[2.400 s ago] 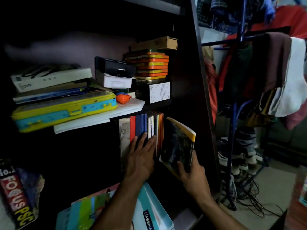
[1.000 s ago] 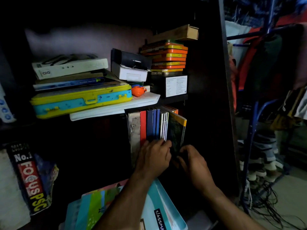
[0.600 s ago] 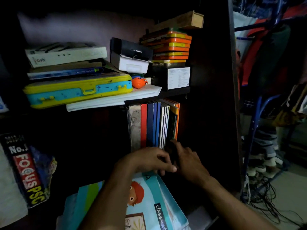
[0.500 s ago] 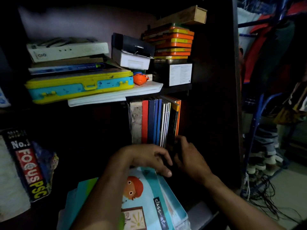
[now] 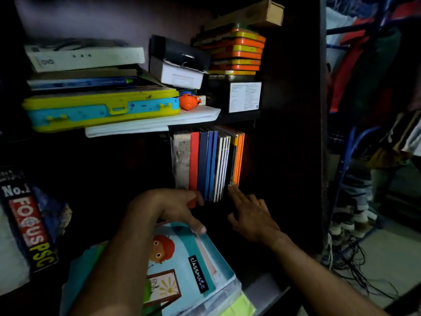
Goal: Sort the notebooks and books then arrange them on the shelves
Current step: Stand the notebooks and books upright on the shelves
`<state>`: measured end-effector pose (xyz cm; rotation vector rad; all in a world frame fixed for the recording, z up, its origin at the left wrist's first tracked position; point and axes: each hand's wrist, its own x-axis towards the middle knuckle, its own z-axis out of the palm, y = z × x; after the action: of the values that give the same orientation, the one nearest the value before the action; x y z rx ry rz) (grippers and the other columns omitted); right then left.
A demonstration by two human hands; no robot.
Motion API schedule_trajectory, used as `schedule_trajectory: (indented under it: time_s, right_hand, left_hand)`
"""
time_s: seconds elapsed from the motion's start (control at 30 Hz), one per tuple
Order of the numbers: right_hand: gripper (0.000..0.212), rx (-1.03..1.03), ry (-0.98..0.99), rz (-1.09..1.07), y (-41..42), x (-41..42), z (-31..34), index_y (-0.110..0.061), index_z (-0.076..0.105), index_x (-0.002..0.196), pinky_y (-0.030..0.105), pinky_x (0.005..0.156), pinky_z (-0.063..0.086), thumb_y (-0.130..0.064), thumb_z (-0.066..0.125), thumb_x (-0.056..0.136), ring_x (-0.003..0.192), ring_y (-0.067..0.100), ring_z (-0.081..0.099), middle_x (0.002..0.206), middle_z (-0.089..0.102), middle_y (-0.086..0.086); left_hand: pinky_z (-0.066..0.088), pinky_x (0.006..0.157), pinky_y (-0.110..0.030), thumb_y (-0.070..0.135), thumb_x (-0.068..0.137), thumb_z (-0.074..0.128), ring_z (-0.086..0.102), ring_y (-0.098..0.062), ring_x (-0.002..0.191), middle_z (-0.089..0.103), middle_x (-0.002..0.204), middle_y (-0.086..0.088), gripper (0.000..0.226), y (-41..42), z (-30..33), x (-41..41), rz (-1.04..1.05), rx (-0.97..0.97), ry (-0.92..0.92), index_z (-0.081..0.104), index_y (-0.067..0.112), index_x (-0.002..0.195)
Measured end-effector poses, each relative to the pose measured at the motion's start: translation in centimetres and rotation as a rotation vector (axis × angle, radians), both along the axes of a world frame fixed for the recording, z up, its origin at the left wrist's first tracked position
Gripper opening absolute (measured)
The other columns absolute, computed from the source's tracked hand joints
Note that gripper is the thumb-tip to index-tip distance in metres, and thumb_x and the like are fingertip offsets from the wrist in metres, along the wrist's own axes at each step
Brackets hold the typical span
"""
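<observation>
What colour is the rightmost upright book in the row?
Orange, seen in the head view.

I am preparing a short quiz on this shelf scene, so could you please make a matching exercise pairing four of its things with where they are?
Things:
1. yellow and blue case
2. row of upright books
3. wooden box
4. Classmate notebook

Places:
A. on top of the orange and yellow stack
B. lying flat below the left hand
C. on the upper shelf, under a pile
D. standing on the lower shelf, by the right hand

Pairs: 1-C, 2-D, 3-A, 4-B
</observation>
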<state>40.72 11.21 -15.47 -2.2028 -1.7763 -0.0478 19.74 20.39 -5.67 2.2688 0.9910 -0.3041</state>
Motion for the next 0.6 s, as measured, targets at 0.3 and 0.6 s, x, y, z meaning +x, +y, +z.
schedule_trajectory:
  time_s: [0.3,0.6]
  right_hand:
    - [0.077,0.031,0.05,-0.004,-0.2,-0.1,0.6,-0.03,0.012,0.16,0.043,0.119,0.022,-0.046,0.049,0.094,0.147,0.025,0.027,0.167,0.015,0.001]
    - [0.065,0.018,0.049,-0.018,-0.2,-0.3,1.0,-0.027,0.027,0.155,0.042,0.109,0.032,-0.051,0.046,0.098,0.135,0.029,0.042,0.156,0.034,0.005]
  left_hand:
    - [0.056,0.095,-0.043,0.016,0.069,0.091,0.064,-0.022,0.105,0.065,0.106,0.004,0.065,-0.9,1.3,-1.9,0.081,0.065,0.195,0.057,0.033,0.122]
    - [0.061,0.073,-0.029,0.028,0.098,0.065,0.073,-0.007,0.082,0.076,0.095,0.003,0.005,-2.8,1.5,-1.6,0.029,0.251,-0.33,0.068,0.026,0.095]
